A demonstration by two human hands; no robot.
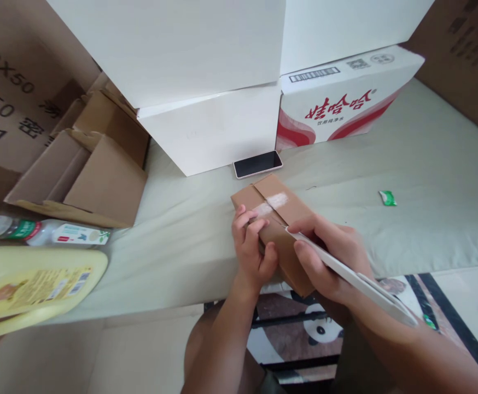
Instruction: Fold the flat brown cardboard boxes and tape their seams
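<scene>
A small brown cardboard box with clear tape along its top seam rests at the near edge of a pale green surface. My left hand is closed on the box's near left end, fingers curled over the top. My right hand grips a long white knife-like tool. The tool's tip touches the taped seam on the box's top, right of my left hand's fingers.
A phone lies face up just behind the box. White cartons and a red-and-white printed carton are stacked at the back. An open brown box, bottles and a yellow container lie left. A green wrapper lies right.
</scene>
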